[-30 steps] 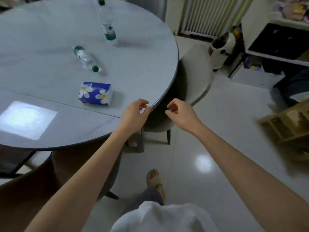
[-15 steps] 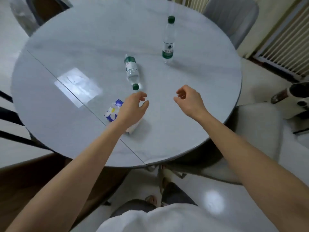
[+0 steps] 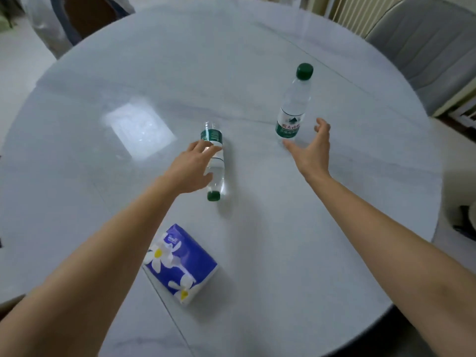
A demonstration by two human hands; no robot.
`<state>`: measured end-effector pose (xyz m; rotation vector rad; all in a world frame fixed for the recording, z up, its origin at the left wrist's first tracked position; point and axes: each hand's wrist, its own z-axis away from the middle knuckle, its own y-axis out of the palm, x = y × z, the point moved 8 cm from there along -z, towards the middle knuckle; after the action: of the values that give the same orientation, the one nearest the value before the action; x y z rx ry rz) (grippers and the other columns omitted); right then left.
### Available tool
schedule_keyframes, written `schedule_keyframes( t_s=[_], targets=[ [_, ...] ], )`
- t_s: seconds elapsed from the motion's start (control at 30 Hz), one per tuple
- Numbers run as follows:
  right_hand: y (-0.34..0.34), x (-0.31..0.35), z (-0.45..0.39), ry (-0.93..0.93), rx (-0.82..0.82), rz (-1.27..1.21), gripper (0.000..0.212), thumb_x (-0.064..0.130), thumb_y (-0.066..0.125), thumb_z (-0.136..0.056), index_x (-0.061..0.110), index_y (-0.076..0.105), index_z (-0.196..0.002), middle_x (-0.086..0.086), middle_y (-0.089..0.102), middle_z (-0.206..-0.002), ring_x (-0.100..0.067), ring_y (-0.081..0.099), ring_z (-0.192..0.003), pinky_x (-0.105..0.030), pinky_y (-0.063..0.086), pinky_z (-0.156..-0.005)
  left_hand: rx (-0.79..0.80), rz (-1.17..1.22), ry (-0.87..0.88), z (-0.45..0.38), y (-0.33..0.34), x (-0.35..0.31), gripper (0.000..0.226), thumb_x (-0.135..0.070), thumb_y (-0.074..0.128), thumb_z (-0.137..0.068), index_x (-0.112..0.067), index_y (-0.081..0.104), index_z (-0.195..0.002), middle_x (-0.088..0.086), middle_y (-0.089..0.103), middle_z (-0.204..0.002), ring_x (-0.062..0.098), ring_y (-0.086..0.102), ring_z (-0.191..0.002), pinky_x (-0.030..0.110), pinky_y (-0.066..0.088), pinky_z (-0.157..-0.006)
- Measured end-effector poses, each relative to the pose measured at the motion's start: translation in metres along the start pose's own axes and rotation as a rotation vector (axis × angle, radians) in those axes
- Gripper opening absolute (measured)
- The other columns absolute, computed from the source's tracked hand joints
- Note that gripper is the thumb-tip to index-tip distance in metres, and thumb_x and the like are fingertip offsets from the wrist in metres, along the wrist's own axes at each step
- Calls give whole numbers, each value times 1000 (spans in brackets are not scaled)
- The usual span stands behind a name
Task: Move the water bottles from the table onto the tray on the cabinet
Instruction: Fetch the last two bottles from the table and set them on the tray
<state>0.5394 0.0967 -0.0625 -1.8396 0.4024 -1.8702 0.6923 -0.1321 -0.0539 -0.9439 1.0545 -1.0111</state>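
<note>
From the head camera, a round pale-grey marble-look table (image 3: pixel 257 60) fills most of the frame, its edge cut off at the left and bottom. Near the centre a clear plastic water bottle with a green cap and green label (image 3: pixel 215 161) lies on its side, cap pointing toward 6 o'clock. The left hand (image 3: pixel 192 168) is laid over its left flank, fingers spread across the barrel and thumb near the neck; it covers part of the bottle, so whether the fingers have closed round it cannot be told. At about 2 o'clock from that bottle, a second clear water bottle with a green cap (image 3: pixel 292 109) stands upright. The right hand (image 3: pixel 313 148) is just beside its base at 4 o'clock, spread wide (thumb near the foot, fingers curved behind), holding nothing. At 6 o'clock lies a blue soft tissue pack printed with white flowers (image 3: pixel 180 264). A grey upholstered chair (image 3: pixel 425 39) is cropped at 1 o'clock.
</note>
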Motion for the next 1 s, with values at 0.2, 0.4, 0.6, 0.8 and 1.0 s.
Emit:
schedule_keyframes(
  t_s=[0.2, 0.4, 0.6, 0.8, 1.0],
  targets=[
    [38, -5, -64, 30, 7, -208, 107, 37, 83, -65, 22, 16, -146, -5, 31, -150, -15, 36, -136, -29, 34, -109, 314, -694, 341, -59, 35, 9, 90, -14, 60, -82, -24, 6, -154, 3, 4, -163, 28, -7, -150, 41, 3, -122],
    [54, -6, -90, 66, -4, -360, 55, 20, 83, -68, 14, 50, -112, 8, 61, -97, -2, 61, -84, -16, 48, -73, 228, -691, 504, -81, 52, 11, 70, -33, 70, -76, -23, 41, -139, -1, 46, -141, 26, 31, -141, 46, 8, -119],
    [55, -17, -60, 43, 180, -371, 46, 18, 82, -72, 27, 55, -109, 12, 66, -102, 2, 64, -89, -16, 51, -78, -15, -159, 80, -56, 58, 38, 75, -65, 68, -69, -25, 45, -128, 0, 62, -115, 26, 59, -100, 36, 44, -84],
    [49, -25, -9, 70, 302, -389, 46, 16, 82, -73, 26, 58, -110, 11, 68, -104, -1, 65, -92, -19, 51, -80, -85, -63, -162, -19, 60, 53, 72, -67, 63, -74, -24, 43, -128, 1, 66, -111, 29, 63, -96, 35, 46, -74],
    [48, -5, 54, 239, 473, -669, 58, 35, 87, -54, 17, 66, -105, 1, 72, -93, -17, 69, -86, -34, 53, -79, -375, 1122, -651, 56, 21, 65, 53, -52, 69, -79, -12, 58, -112, 5, 64, -93, 25, 63, -81, 34, 54, -71]
  ],
)
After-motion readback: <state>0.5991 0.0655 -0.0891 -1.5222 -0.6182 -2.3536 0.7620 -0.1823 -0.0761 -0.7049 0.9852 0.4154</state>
